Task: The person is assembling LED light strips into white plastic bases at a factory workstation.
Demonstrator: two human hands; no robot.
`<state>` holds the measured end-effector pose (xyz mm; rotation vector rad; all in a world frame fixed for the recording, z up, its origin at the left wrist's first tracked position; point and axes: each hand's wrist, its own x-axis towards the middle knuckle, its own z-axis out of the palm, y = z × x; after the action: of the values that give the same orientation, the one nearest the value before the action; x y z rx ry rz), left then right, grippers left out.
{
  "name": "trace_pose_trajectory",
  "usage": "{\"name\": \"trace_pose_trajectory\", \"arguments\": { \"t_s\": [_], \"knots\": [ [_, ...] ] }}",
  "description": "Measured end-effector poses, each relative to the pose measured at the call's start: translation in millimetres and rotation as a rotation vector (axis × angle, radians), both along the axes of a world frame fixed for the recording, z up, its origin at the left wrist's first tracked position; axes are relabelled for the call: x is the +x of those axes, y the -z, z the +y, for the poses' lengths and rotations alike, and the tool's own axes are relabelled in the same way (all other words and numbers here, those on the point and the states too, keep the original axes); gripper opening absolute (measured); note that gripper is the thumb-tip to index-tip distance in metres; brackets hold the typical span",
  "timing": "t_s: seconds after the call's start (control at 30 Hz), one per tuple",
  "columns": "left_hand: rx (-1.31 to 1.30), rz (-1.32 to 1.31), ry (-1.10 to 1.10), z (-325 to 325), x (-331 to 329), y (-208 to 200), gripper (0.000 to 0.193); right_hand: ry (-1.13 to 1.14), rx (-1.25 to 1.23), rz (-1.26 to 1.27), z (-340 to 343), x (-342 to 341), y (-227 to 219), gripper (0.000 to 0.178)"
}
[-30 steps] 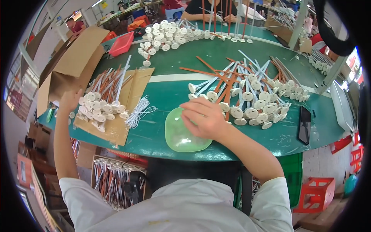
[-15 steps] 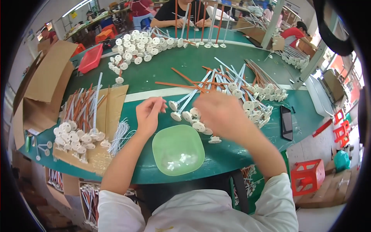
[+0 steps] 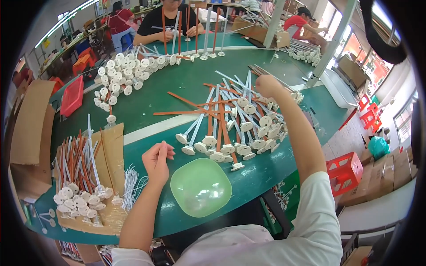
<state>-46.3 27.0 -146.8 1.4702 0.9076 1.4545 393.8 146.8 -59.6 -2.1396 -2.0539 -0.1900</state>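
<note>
My left hand (image 3: 157, 162) is held above the green table, left of the pile, its thumb and fingers pressed together; anything between them is too small to make out. My right hand (image 3: 269, 86) reaches to the far side of the pile with curled fingers, beside a bundle of brownish strips (image 3: 256, 69). What it grips, if anything, is hidden. Between my arms sits a pale green square bowl (image 3: 201, 184), with a whitish patch in its bottom. Beyond it lie several flat red-brown and pale blue strips (image 3: 184, 114) with white round disc ends (image 3: 244, 150).
On a cardboard sheet (image 3: 113, 146) at left lies another pile of disc-ended strips (image 3: 77, 201), beside a coil of white cord (image 3: 132, 188). Farther off are a red tray (image 3: 72, 95), white discs (image 3: 120, 73) and a person (image 3: 171, 26) at work. A red stool (image 3: 344, 173) stands right.
My right hand has moved from the near discs out to the far right side of the pile, its arm now stretched. My left hand stays by the bowl. The whole view has shifted and tilted.
</note>
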Motion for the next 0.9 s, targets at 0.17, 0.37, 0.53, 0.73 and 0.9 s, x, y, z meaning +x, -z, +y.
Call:
{"name": "trace_pose_trajectory", "arguments": {
  "t_s": [0.17, 0.37, 0.53, 0.73, 0.9],
  "knots": [
    [0.001, 0.036, 0.025, 2.2, 2.2, -0.3, 0.035, 0.104, -0.281, -0.121, 7.6, 14.4, 13.0, 0.029],
    [0.019, 0.086, 0.027, 3.1, 3.1, 4.0, 0.035, 0.009, -0.081, 0.016, -11.7, 30.2, -19.4, 0.026],
    [0.021, 0.108, 0.039, 1.6, 3.1, 1.0, 0.037, 0.002, 0.04, 0.202, -42.0, 46.1, -19.1, 0.028],
    [0.023, 0.186, 0.063, 1.7, 2.5, 1.8, 0.035, 0.038, 0.045, 0.219, -47.6, 36.8, -0.8, 0.03],
    [0.014, 0.21, 0.059, 3.2, 2.9, 2.0, 0.032, 0.117, -0.149, 0.075, -51.4, 33.3, -3.6, 0.032]
  ]
}}
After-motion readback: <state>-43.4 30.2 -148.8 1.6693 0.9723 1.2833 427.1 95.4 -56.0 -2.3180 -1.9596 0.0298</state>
